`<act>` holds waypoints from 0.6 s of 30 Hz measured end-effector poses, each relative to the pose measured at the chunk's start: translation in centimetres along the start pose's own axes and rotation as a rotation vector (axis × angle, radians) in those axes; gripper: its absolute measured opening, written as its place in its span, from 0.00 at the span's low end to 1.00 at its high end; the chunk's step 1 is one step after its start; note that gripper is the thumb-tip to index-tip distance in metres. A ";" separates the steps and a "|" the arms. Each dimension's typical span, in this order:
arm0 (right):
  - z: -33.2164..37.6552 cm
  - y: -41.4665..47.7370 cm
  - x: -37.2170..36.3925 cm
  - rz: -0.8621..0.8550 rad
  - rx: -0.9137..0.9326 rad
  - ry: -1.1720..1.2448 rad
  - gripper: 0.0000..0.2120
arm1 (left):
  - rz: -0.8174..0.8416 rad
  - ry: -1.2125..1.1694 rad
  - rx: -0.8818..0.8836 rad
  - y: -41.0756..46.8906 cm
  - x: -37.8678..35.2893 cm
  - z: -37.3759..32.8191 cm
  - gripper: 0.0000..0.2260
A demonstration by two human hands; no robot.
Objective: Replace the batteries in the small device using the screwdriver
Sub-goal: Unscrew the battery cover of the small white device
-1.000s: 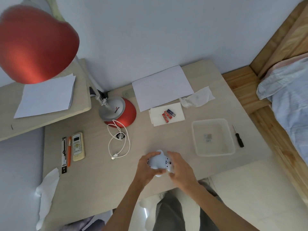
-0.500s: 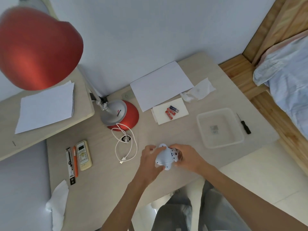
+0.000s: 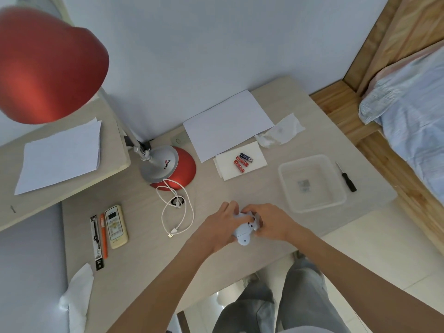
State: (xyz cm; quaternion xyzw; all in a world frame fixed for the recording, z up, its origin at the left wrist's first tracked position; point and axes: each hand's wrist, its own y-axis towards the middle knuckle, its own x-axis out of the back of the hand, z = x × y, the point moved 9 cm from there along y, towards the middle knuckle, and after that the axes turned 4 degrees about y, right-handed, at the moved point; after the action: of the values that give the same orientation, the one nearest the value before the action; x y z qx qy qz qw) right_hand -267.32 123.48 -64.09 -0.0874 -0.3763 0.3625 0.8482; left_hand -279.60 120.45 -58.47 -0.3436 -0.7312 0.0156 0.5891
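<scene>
A small pale-blue device (image 3: 243, 233) sits between my hands just above the desk's near edge. My left hand (image 3: 221, 227) grips its left side with curled fingers. My right hand (image 3: 269, 222) holds its right side, fingertips curled at the opening on top. Three small batteries (image 3: 242, 161), red and blue, lie on a white sheet behind the hands. A black screwdriver (image 3: 347, 177) lies at the right end of the desk, untouched.
A clear plastic tray (image 3: 312, 203) with small parts inside stands left of the screwdriver. A red desk lamp (image 3: 173, 167), a white cable (image 3: 176, 207), a remote (image 3: 116, 225), pens, papers and crumpled tissues sit around. A bed lies to the right.
Both hands have kept hold of the device and turned it, so its narrow end now points toward me. The camera view shifted slightly.
</scene>
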 end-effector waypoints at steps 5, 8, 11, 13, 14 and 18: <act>-0.2 0.0 0.0 0.005 -0.005 -0.031 0.23 | 0.020 -0.017 0.011 0.2 -0.2 0.0 0.33; 0.1 -0.1 0.2 0.007 0.000 -0.038 0.25 | 0.027 -0.009 0.015 0.3 -0.4 0.1 0.33; 0.3 -0.1 0.1 0.011 -0.002 -0.035 0.26 | 0.014 -0.007 0.016 0.4 -0.6 0.2 0.33; 0.4 -0.1 0.1 0.014 -0.004 -0.029 0.26 | 0.006 -0.008 0.014 0.4 -0.9 0.4 0.33; 0.4 -0.2 0.2 0.016 -0.006 -0.025 0.25 | -0.001 -0.013 0.014 0.3 -1.0 0.4 0.33; 0.6 -0.2 0.3 0.022 -0.014 -0.030 0.27 | -0.024 -0.033 0.019 0.1 -1.2 0.6 0.33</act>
State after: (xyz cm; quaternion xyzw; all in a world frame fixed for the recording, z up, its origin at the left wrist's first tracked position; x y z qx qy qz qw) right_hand -267.52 123.48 -63.38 -0.0920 -0.3907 0.3703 0.8377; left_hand -280.00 120.13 -59.66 -0.3287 -0.7447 0.0210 0.5804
